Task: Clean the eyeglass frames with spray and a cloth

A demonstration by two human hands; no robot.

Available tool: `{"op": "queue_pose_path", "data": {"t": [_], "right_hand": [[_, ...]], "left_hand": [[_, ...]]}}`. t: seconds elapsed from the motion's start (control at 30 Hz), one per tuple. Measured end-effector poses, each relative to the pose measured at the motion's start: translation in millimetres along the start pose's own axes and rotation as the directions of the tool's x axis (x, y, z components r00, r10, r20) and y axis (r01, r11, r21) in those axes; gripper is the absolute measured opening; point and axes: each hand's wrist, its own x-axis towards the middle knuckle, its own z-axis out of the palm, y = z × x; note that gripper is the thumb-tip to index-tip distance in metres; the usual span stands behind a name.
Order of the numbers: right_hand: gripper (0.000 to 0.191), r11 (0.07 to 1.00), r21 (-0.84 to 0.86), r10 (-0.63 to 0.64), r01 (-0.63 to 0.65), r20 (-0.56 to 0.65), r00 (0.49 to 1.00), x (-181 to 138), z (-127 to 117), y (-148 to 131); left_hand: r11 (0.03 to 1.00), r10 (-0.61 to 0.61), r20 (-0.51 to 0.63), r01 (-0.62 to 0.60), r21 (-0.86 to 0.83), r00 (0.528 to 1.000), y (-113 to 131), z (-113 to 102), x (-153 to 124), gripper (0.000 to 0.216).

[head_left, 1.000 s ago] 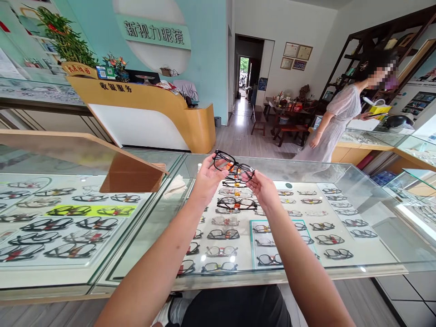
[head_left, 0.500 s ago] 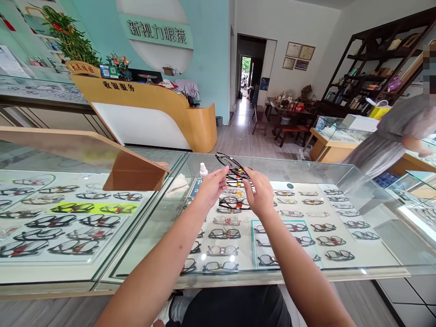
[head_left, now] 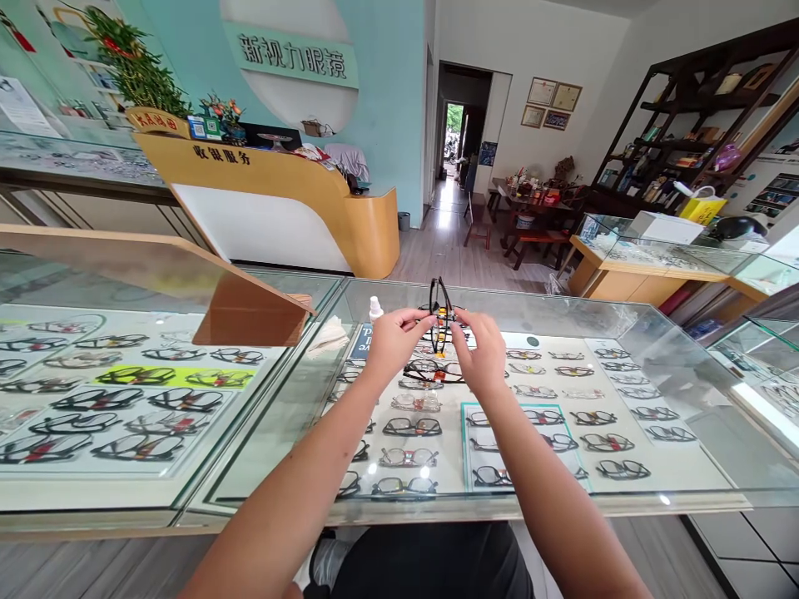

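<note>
Above the glass counter I hold a pair of black-framed eyeglasses (head_left: 433,301) between my two hands. The frame stands upright, with its lenses seen nearly edge-on. My left hand (head_left: 399,339) pinches it from the left with thumb and forefinger. At the other side, my right hand (head_left: 482,348) grips it with the fingertips. Just below my hands are dark eyeglasses (head_left: 430,372) with an orange-red tag, partly covered by my right hand. More eyeglasses (head_left: 412,427) lie in rows under the glass.
A white-capped bottle (head_left: 374,308) and a crumpled cloth (head_left: 329,334) are left of my hands. A slanted wooden board (head_left: 250,308) stands on the left display case. Beyond are a cashier desk (head_left: 374,233), a wooden table with benches (head_left: 543,237) and another display case (head_left: 649,266).
The held eyeglasses have turned from a slant to upright and nearly edge-on. Both hands stay around them. The person at the right has mostly left the view.
</note>
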Motion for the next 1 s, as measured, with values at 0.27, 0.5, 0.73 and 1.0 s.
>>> {"op": "queue_pose_path", "data": {"t": [0.27,0.5,0.73,1.0], "right_hand": [[0.03,0.975,0.133,0.183,-0.18,-0.01,0.983,-5.0,5.7,-2.1],[0.029,0.936,0.22,0.274,-0.275,0.033,0.961,-6.6,7.2,-12.0],[0.028,0.847,0.402,0.434,-0.348,-0.146,0.889,12.5,-13.2,5.9],[0.025,0.623,0.653,0.689,-0.43,-0.199,0.696,28.7,-27.2,41.8]], "left_hand": [[0.999,0.033,0.059,-0.035,0.035,0.998,0.3,6.1,-7.2,0.031],[0.998,0.038,0.085,-0.041,0.037,0.996,2.1,7.1,-8.2,0.033],[0.94,0.06,0.346,-0.17,0.297,0.936,20.8,-4.3,-7.9,0.024],[0.752,-0.207,0.743,-0.383,0.537,0.636,33.0,-5.3,-15.8,0.019]]}}
